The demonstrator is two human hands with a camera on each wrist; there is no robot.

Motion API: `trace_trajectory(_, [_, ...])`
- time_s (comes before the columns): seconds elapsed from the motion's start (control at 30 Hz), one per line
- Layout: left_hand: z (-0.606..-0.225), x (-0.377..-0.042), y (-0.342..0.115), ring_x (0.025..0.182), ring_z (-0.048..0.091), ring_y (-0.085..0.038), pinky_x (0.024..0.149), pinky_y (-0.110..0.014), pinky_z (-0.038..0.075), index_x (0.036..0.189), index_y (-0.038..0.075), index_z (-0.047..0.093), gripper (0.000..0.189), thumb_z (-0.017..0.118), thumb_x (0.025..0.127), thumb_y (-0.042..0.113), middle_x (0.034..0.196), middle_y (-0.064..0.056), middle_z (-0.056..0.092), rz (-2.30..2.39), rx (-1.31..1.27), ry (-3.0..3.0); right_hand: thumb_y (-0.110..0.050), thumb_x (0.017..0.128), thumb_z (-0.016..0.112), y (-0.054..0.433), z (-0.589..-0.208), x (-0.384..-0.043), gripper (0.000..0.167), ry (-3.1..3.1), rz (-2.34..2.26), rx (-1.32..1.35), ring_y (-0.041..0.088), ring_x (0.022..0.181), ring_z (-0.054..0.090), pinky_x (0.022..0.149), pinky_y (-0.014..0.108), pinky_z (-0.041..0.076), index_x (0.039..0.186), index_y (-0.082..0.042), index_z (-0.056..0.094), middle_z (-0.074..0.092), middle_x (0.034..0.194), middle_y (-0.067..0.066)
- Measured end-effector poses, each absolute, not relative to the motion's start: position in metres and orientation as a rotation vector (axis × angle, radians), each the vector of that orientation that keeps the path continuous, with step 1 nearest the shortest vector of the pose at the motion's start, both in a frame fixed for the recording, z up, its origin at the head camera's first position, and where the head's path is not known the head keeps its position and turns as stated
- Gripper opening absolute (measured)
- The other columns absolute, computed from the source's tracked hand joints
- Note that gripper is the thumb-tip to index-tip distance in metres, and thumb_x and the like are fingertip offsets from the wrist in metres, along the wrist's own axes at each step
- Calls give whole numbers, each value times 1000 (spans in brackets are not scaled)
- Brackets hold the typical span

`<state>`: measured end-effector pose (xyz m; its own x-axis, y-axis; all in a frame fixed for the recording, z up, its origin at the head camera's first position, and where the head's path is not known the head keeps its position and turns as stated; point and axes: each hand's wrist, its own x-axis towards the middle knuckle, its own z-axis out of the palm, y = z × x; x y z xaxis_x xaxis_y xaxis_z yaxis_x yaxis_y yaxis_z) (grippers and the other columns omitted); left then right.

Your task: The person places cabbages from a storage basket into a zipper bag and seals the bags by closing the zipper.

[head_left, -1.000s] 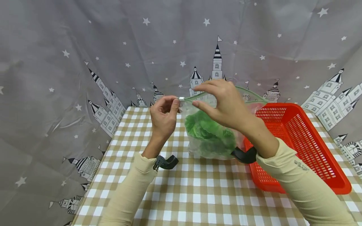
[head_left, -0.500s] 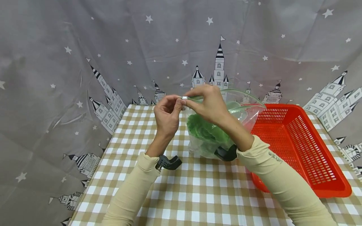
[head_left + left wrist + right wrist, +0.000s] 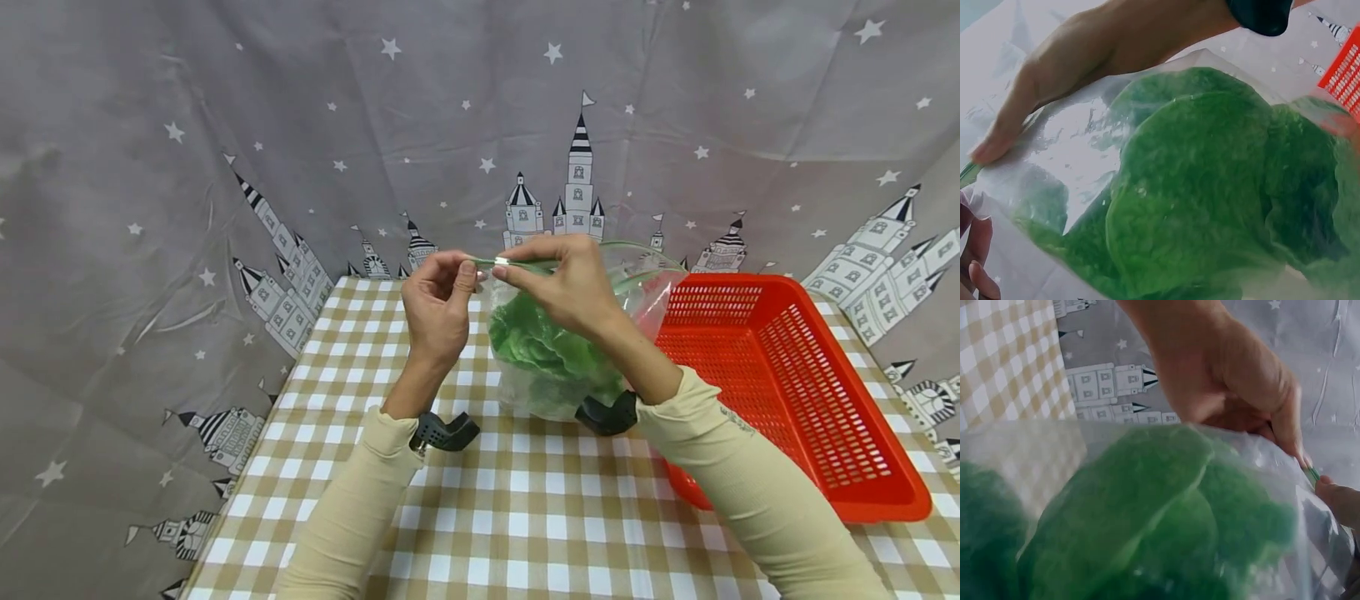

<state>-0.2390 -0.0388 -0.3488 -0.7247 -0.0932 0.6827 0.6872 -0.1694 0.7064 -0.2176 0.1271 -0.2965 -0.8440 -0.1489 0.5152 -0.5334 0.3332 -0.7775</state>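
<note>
A clear zip bag [image 3: 536, 396] with a green-edged mouth hangs between my hands, leafy green lettuce [image 3: 551, 346] inside it. My left hand [image 3: 437, 308] pinches the left corner of the green zip strip between thumb and forefinger. Just right of it, my right hand [image 3: 573, 279] pinches the small white slider [image 3: 501, 262] on the strip. To the right of the slider the mouth gapes in a loop. Broad lettuce leaves [image 3: 1191, 194] fill the left wrist view through the plastic. In the right wrist view the bag [image 3: 1054, 444] covers part of the left hand.
A red perforated plastic basket [image 3: 795, 375] stands on the right of the table, partly behind the right forearm. Brown-and-white checked cloth [image 3: 480, 517] covers the table. Behind it hangs a grey curtain [image 3: 300, 100] printed with castles and stars.
My right hand has come left and down to the white slider and taken hold of it. The slider has since slid a little right, away from the left fingertips.
</note>
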Motion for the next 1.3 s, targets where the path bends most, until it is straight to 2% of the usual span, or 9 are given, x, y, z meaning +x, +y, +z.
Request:
trace_trajectory(0.17, [-351, -240, -46, 65, 60, -14, 61, -25, 50, 92, -13, 61, 18, 64, 94, 5, 76, -11, 65, -1924, -669, -1573, -14, 80, 81, 136, -299, -217, 14, -2269, 1504, 574, 14, 82, 66, 73, 30, 52, 91, -6, 79, 74, 90, 4])
trace_trajectory(0.43, [-353, -241, -50, 64, 60, -13, 60, -26, 50, 91, -9, 62, 7, 61, 93, -2, 76, -2, 65, -1921, -675, -1593, -12, 81, 81, 148, -301, -216, 12, -2276, 1496, 591, 16, 81, 68, 74, 32, 54, 90, -5, 79, 74, 91, 5])
trace_trajectory(0.73, [-353, -242, -56, 63, 59, -14, 60, -26, 51, 91, -12, 60, 11, 60, 93, -2, 76, -4, 64, -1878, -709, -1639, -17, 81, 81, 164, -299, -209, 15, -2374, 1480, 541, 17, 89, 67, 84, 36, 52, 92, -7, 78, 74, 96, 5])
trace_trajectory(0.93, [-354, -246, -62, 62, 58, -13, 60, -25, 51, 91, -13, 60, 14, 61, 93, 1, 75, -2, 64, -1877, -699, -1632, -19, 81, 81, 173, -297, -205, 17, -2427, 1444, 506, 18, 90, 68, 85, 38, 52, 94, -8, 78, 73, 98, 6])
trace_trajectory(1.1, [-354, -245, -65, 61, 58, -13, 57, -26, 48, 90, -14, 59, 10, 59, 93, -4, 72, -4, 62, -1847, -690, -1666, -19, 81, 81, 181, -296, -199, 18, -2458, 1416, 482, 19, 92, 67, 86, 39, 52, 95, -8, 78, 73, 99, 6])
trace_trajectory(1.2, [-353, -244, -67, 61, 58, -14, 56, -25, 47, 90, -14, 59, 10, 59, 93, -5, 71, -9, 61, -1822, -684, -1683, -18, 80, 82, 183, -296, -196, 16, -2459, 1387, 474, 17, 88, 68, 81, 36, 54, 94, -10, 79, 74, 95, 4])
trace_trajectory(1.3, [-353, -244, -71, 62, 58, -14, 58, -25, 48, 91, -14, 59, 11, 59, 94, -3, 72, -11, 61, -1814, -689, -1702, -20, 80, 82, 188, -295, -194, 17, -2468, 1393, 473, 18, 82, 69, 70, 33, 57, 94, -10, 79, 73, 96, 5])
